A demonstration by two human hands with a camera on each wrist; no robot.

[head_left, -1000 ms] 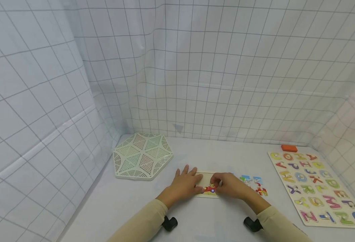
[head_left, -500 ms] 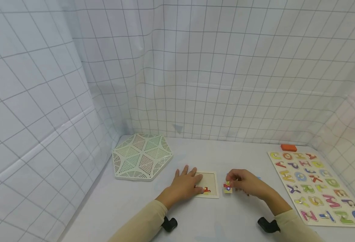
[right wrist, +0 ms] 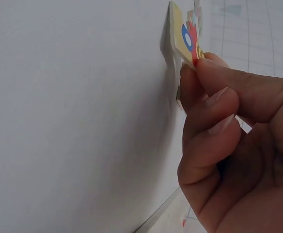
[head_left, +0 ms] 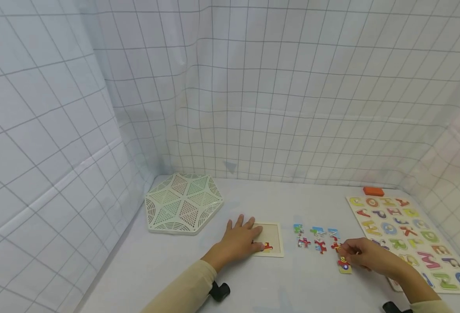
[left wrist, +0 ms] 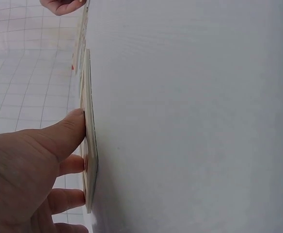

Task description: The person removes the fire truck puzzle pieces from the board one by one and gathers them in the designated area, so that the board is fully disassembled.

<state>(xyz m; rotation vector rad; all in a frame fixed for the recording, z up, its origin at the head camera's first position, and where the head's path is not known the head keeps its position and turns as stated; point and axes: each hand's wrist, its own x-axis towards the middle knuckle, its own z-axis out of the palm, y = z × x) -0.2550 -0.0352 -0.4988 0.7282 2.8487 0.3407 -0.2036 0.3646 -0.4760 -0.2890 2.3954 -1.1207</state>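
My left hand (head_left: 237, 240) lies with spread fingers on a small wooden puzzle tray (head_left: 272, 231), covering its left part. A red and yellow section (head_left: 267, 247) shows in the tray's lower part beside the thumb. In the left wrist view the thumb and fingertips press on the face of the tray (left wrist: 89, 136). To the right, my right hand (head_left: 371, 257) pinches a yellow jigsaw piece (right wrist: 180, 36) with a red and blue print between thumb and index finger. The piece is tilted close to the tabletop; whether it touches cannot be told.
Several loose jigsaw pieces (head_left: 320, 246) lie in rows between the tray and my right hand. An alphabet board (head_left: 406, 234) fills the right side, with an orange block (head_left: 373, 191) behind it. A patterned hexagonal plate (head_left: 184, 202) sits back left. Gridded cloth (head_left: 253, 108) encloses the table.
The right hand has lifted the yellow jigsaw piece out of the tray and carried it right, past the loose pieces. The left hand has stayed on the tray.
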